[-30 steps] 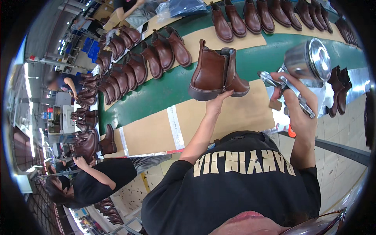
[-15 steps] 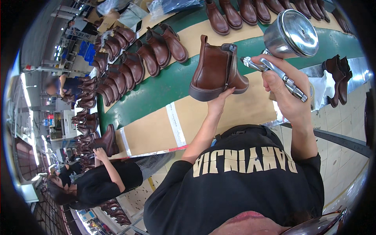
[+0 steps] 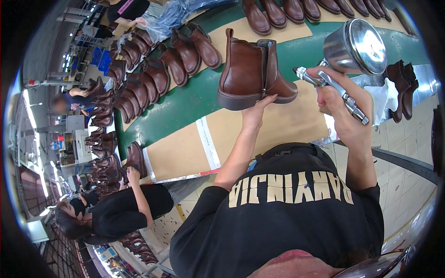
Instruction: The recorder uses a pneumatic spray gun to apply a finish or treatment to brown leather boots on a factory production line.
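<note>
A brown leather ankle boot (image 3: 245, 69) with a side zip stands upright above the table, its zip side and toe turned to the right. My left hand (image 3: 255, 111) grips it from below by the sole; part of that hand is hidden under the boot. To the right, my right hand (image 3: 343, 99) is wrapped round a metal spray gun (image 3: 340, 92) that carries a round silver cup (image 3: 354, 46) on top. The gun's nozzle points left at the boot, with a gap between them.
Rows of brown boots (image 3: 153, 76) line the green table (image 3: 185, 104) to the left, with more boots (image 3: 278, 16) along the far side. Brown paper (image 3: 278, 129) covers its near part. Two dark boots (image 3: 401, 90) stand at right. A co-worker (image 3: 125, 206) handles a boot at lower left.
The boot has shifted slightly left and up, and its toe has swung a little further right. The spray gun has moved slightly right. Another person has come into view at the upper left.
</note>
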Available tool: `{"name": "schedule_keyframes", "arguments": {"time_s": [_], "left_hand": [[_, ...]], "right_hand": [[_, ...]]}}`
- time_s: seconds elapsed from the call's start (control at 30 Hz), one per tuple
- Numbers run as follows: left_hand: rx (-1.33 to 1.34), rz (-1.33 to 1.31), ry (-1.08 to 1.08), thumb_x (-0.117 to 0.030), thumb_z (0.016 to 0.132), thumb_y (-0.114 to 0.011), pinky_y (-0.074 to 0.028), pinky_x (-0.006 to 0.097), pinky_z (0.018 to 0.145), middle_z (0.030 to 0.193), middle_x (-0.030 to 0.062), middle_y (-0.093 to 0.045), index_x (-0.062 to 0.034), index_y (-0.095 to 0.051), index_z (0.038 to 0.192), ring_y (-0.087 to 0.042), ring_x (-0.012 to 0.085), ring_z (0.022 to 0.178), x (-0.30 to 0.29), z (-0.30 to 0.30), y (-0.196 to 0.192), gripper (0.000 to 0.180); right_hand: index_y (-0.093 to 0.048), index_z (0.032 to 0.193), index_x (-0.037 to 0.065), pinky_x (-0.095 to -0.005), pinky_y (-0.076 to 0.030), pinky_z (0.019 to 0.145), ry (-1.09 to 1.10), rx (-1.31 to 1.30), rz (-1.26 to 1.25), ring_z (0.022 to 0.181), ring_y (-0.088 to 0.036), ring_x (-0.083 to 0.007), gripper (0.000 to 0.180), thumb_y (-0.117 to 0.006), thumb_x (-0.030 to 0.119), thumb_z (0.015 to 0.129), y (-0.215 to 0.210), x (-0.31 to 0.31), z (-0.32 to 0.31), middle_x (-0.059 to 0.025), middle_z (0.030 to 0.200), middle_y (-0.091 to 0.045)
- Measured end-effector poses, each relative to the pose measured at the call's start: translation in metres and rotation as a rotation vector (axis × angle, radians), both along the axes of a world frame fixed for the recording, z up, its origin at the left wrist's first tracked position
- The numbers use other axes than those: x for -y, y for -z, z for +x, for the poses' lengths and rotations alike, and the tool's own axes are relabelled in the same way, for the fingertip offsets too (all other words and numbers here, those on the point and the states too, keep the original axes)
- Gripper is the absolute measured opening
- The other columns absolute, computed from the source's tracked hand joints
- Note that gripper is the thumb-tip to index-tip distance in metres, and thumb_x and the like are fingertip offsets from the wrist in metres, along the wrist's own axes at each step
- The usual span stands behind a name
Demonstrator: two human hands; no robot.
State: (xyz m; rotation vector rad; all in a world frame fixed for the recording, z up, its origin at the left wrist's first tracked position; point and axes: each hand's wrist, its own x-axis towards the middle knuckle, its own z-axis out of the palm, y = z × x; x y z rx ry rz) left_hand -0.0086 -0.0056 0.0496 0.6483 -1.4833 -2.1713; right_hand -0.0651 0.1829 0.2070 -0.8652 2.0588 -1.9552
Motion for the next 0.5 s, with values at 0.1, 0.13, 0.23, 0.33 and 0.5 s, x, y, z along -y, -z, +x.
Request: {"name": "schedule_keyframes", "arguments": {"time_s": [0.1, 0.13, 0.23, 0.33, 0.5], "left_hand": [[0.030, 0.001, 0.020, 0.011, 0.061, -0.075, -0.052, 0.029, 0.079, 0.097, 0.0093, -0.061, 0.0032, -0.055, 0.105, -0.062, 0.0173, 0.087, 0.005, 0.001, 0.008, 0.048], [0.031, 0.002, 0.020, 0.011, 0.061, -0.075, -0.052, 0.029, 0.079, 0.097, 0.0093, -0.061, 0.0032, -0.055, 0.105, -0.062, 0.0173, 0.087, 0.004, 0.001, 0.007, 0.048], [0.031, -0.025, 0.018, 0.009, 0.066, -0.073, -0.052, 0.029, 0.078, 0.100, 0.0082, -0.059, 0.0019, -0.054, 0.108, -0.060, 0.0166, 0.086, 0.002, 0.001, 0.002, 0.047], [0.034, 0.000, 0.020, 0.009, 0.065, -0.074, -0.052, 0.029, 0.078, 0.100, 0.0089, -0.059, 0.0030, -0.054, 0.108, -0.061, 0.0172, 0.086, 0.005, 0.001, 0.002, 0.048], [0.108, 0.099, 0.052, 0.011, 0.064, -0.072, -0.053, 0.031, 0.077, 0.096, 0.0097, -0.061, 0.0047, -0.053, 0.109, -0.062, 0.0182, 0.084, 0.014, 0.003, 0.008, 0.049]], "right_hand": [[-0.061, 0.107, -0.004, -0.0189, -0.044, 0.065, -0.013, -0.013, 0.015, 0.073, -0.054, -0.0055, 0.025, -0.059, 0.013, 0.089, 0.001, 0.001, 0.001, -0.0077, 0.094, -0.067], [-0.061, 0.107, -0.004, -0.0189, -0.044, 0.065, -0.021, -0.034, 0.006, 0.073, -0.055, -0.0058, 0.024, -0.060, 0.012, 0.088, 0.002, 0.001, 0.001, -0.0076, 0.094, -0.067], [-0.061, 0.107, -0.003, -0.0194, -0.044, 0.064, -0.037, -0.069, -0.028, 0.072, -0.056, -0.0071, 0.023, -0.060, 0.010, 0.087, 0.013, -0.001, 0.004, -0.0080, 0.093, -0.067], [-0.062, 0.106, -0.002, -0.0202, -0.045, 0.066, -0.066, -0.003, 0.028, 0.075, -0.060, -0.0088, 0.022, -0.061, 0.008, 0.086, 0.011, -0.002, 0.011, -0.0085, 0.094, -0.068], [-0.064, 0.105, -0.002, -0.0230, -0.045, 0.068, -0.149, -0.020, 0.107, 0.070, -0.059, -0.0103, 0.025, -0.065, 0.009, 0.082, 0.014, -0.007, 0.017, -0.0085, 0.093, -0.068]]}}
